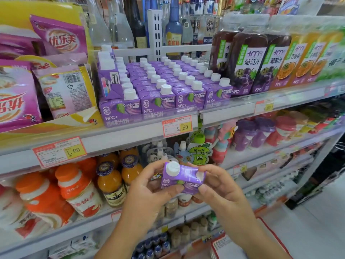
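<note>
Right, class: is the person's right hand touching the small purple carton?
Touching. The head view shows the right hand pinching one end of the purple carton, thumb pressed on its front, no gap.

left hand [147, 191] bare | right hand [220, 187] bare | forearms [121, 234] uncovered

Top shelf [130, 136]: white metal, with price tags [177, 126] clipped to the front rail. At the left stands a yellow display box [56, 126] holding upright pink milk-tea packets [63, 94]. In the centre are purple juice cartons [164, 98] with white caps, in tight rows running front to back. Just beside them on the right are dark grape juice bottles [248, 64], then orange juice bottles [300, 62]. Shelf below [61, 235]: orange-capped bottles [74, 187], amber juice bottles [110, 182] and spouted pouches [198, 152].
</note>
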Motion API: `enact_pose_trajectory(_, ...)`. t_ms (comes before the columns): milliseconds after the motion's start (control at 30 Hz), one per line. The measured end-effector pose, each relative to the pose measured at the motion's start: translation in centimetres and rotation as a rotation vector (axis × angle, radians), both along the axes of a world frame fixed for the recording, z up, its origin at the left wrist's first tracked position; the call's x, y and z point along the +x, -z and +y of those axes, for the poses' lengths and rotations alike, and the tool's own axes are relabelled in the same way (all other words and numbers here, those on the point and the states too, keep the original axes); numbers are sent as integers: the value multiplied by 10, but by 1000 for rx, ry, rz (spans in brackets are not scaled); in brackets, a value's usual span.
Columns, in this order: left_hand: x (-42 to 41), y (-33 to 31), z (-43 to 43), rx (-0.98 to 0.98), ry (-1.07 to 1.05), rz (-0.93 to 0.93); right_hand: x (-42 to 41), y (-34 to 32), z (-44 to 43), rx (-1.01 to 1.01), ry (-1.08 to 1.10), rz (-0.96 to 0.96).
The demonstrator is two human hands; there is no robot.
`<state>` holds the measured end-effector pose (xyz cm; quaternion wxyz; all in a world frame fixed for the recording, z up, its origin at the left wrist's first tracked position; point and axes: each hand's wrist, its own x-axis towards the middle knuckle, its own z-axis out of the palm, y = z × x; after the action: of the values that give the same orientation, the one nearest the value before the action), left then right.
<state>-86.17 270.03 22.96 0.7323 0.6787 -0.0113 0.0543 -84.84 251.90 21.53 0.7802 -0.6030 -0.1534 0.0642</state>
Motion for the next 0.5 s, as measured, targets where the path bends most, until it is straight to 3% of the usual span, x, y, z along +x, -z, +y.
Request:
enact_pose_trajectory(200,8,10,-41,91,-24,-30,8,1,-35,-26,34,27)
enact_pose_trajectory(400,25,22,-120,-22,131,96,27,12,-127,-75,132,118)
enact_pose_trajectory(500,36,48,-179,-13,99,116,39,31,-183,-131,191,190)
